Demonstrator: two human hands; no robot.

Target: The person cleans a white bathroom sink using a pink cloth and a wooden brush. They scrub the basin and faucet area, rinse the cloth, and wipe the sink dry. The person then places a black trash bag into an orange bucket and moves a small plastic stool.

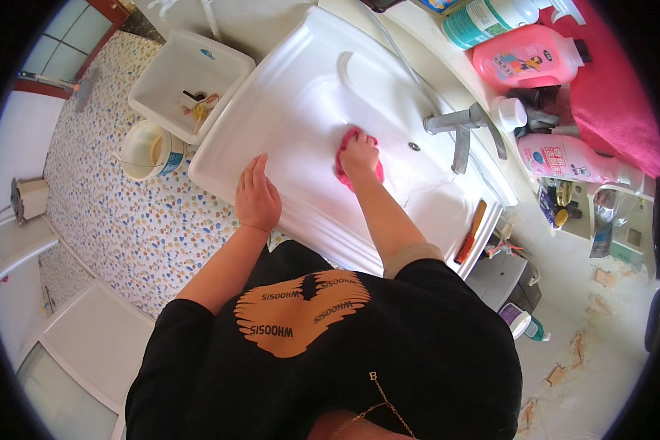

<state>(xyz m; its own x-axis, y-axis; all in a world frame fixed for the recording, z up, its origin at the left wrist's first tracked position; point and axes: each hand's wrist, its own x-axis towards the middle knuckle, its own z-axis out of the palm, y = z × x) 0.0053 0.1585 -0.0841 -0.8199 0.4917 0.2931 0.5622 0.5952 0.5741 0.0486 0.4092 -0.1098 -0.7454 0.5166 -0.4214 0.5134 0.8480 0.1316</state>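
A wide white washbasin (302, 110) fills the space before me. Inside it, my right hand (361, 154) presses on a bunched pink cloth (344, 175) against the basin's inner surface, its fingers curled into the fabric. The drain hole (414, 147) lies just beyond that hand, and a grey metal faucet (462, 129) rises from the far deck. My left hand (258, 195) is at the basin's near left rim with the fingers extended and holds nothing; whether it touches the rim I cannot tell. A wooden-handled brush (471, 231) with red bristles rests on the right ledge.
To the left stand a smaller white sink (165, 82) with items around its drain and a white bucket (143, 151) on the pebble-patterned floor (104, 209). Pink bottles (528, 58), a spray bottle (489, 22) and a pink towel (616, 93) crowd the far shelf. A hose (399, 49) runs behind the basin.
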